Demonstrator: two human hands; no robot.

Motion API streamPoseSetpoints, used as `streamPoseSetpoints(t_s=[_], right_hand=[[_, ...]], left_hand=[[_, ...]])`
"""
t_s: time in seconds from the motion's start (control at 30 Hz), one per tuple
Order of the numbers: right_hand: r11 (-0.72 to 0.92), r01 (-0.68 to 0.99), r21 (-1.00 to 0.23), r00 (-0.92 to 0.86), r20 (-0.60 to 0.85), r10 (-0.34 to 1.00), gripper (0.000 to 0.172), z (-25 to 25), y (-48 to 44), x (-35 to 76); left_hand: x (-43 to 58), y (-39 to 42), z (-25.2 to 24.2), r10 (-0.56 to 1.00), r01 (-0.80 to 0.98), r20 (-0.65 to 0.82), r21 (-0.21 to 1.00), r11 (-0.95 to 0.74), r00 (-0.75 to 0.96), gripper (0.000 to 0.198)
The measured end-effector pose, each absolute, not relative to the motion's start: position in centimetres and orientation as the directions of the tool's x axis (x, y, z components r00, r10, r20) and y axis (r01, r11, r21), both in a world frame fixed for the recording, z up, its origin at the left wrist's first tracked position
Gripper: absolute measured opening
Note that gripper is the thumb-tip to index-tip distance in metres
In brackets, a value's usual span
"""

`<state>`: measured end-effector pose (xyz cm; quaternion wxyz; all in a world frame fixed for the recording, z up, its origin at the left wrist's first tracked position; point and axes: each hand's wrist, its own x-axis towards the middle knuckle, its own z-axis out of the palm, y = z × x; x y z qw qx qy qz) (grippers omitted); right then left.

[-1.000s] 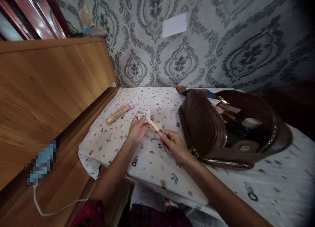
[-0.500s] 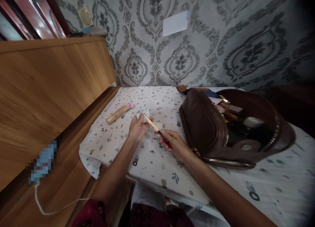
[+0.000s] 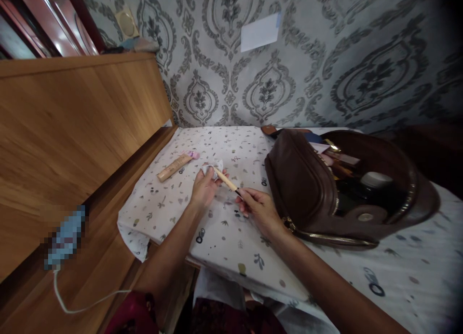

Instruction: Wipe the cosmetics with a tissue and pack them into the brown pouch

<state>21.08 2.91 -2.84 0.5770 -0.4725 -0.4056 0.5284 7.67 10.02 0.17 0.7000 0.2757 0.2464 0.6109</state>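
My left hand (image 3: 203, 185) is closed on a crumpled white wipe (image 3: 209, 169), gripping it between thumb and fingers. Against that wipe lies the far tip of a slim beige cosmetic tube (image 3: 227, 180) with a dark end. My right hand (image 3: 257, 206) pinches the tube's dark end, so the tube slants between both hands just above the patterned cloth. Whether it is a concealer or another cosmetic cannot be made out. Left of my hands, a larger tan squeeze tube (image 3: 174, 168) with a pink cap lies on the cloth.
A brown bag (image 3: 303, 179) stands unzipped at the right, with cosmetics and a white-capped jar (image 3: 376, 180) inside. A white patterned cloth (image 3: 152, 213) covers the table. Wooden furniture (image 3: 83, 117) borders the left, and a wallpapered wall (image 3: 235, 100) rises behind. A pale cable (image 3: 83, 310) hangs lower left.
The slim tube and my right hand have turned slightly, the hand's fingers still on the dark end. My left hand keeps its grip on the wipe. The whole view has shifted a little.
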Motion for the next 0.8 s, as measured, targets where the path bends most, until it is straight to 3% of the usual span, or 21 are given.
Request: streamPoseSetpoints(t_s=[0.17,0.43,0.7,0.8], right_hand=[[0.02,-0.195,-0.981,0.138,-0.007,0.99,0.049,-2.93,2.94,21.09],[0.133,-0.001,-0.991,0.192,0.13,0.973,0.049,-3.23,2.87,21.16],[0.283,0.269,-0.921,0.275,0.355,0.893,0.029,-3.14,2.36,21.23],[0.289,0.302,-0.908,0.28,0.375,0.884,0.028,-2.77,2.17,21.16]], left_hand=[[7.76,9.99,-0.15,0.991,-0.713,0.017,0.696,0.083,0.132,0.018],[7.82,9.72,-0.22,0.988,-0.692,0.007,0.715,0.104,0.156,0.015],[8.03,9.65,-0.14,0.985,-0.681,-0.023,0.719,0.136,0.173,0.014],[8.1,9.74,-0.13,0.987,-0.682,-0.064,0.717,0.146,0.145,0.015]])
